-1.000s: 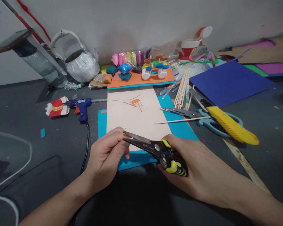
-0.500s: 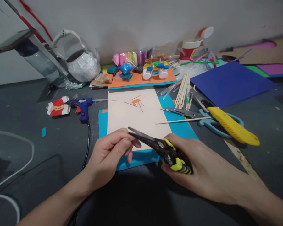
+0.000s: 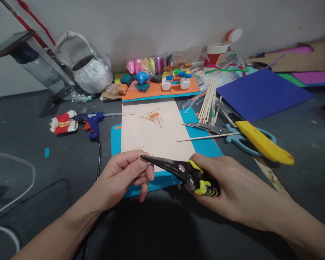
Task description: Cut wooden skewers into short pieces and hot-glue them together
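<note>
My right hand point(image 3: 219, 180) is wrapped round the yellow-and-black handles of long-bladed snips point(image 3: 173, 166). Their dark blades are closed and point left, the tip touching or nearly touching the fingertips of my left hand point(image 3: 131, 171). That hand's thumb and forefinger are pinched together; whatever lies between them is hidden. Just beyond its fingers, several short wooden stick pieces point(image 3: 137, 147) show on the pale sheet point(image 3: 151, 133). Farther up that sheet lie orange scraps point(image 3: 154, 115) and tiny bits.
Right of the sheet are a wooden skewer point(image 3: 206, 137), scissors point(image 3: 233, 135), a yellow utility knife point(image 3: 265, 142) and bundled sticks point(image 3: 208, 101). A blue glue gun point(image 3: 94, 124) with its cord lies left. Behind stand bagged clay point(image 3: 142, 77) and a small wheeled model point(image 3: 176, 79).
The snips' blades have closed, and their tip has shifted slightly left and down. My left hand has moved a little left, and its lower fingers have loosened downward. Stick pieces now show behind it.
</note>
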The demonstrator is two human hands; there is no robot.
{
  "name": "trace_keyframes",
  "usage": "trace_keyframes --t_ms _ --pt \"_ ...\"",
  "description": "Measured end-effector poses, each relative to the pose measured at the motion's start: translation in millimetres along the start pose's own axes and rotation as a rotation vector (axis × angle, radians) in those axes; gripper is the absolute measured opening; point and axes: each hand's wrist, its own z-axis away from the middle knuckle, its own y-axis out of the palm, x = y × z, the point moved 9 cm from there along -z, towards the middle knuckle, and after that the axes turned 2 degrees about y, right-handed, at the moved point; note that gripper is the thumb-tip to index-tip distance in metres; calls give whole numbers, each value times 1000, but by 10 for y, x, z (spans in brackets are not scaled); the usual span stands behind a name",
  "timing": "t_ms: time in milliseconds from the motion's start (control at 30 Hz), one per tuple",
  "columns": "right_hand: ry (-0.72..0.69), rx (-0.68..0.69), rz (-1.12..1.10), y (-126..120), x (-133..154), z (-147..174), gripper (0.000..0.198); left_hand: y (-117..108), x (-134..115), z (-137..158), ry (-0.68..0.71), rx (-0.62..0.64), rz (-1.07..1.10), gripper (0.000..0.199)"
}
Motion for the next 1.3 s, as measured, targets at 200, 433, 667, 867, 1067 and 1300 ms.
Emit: trace_keyframes --t_ms 200,433,667,867,1067,1300 --pt "-20 27 -70 21 49 -8 14 40 32 -10 -45 68 72 27" --pt "-30 61 -24 44 37 33 13 72 86 -5 -104 145 131 28" --pt "-16 48 0 44 50 2 15 89 79 2 -92 135 146 28" --pt "-8 -1 -125 -7 32 -25 9 35 45 -14 -56 44 110 28" --pt "1 53 -89 44 36 1 14 28 41 -31 -47 42 122 28" --pt "22 111 -52 113 43 17 16 20 23 -37 -14 19 113 25"
